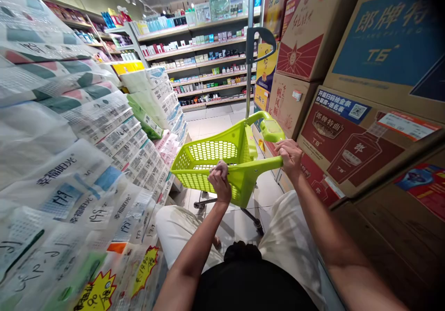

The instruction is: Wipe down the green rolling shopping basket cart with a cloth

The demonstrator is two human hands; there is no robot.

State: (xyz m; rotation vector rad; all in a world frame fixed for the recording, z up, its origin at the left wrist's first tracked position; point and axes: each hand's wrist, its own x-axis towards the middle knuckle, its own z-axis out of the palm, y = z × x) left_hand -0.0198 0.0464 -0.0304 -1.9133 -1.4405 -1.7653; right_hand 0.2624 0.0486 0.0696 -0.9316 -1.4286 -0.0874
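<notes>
A lime-green shopping cart with a perforated plastic basket stands turned sideways in front of my legs. My left hand is closed over the near rim of the basket. Further right, my right hand has its fingers wrapped round the end of the cart's green handlebar. Wheels on thin metal legs show beneath the basket. A tall grey pole with a dark grey hooked grip rises behind the handlebar; whether it is fixed to the cart I cannot tell.
Plastic-wrapped tissue packs are piled high along the left side. Stacked cardboard cartons wall the right side, close to my right arm. Across the far end stand shelves of small boxes and bottles. A pale tiled floor runs between.
</notes>
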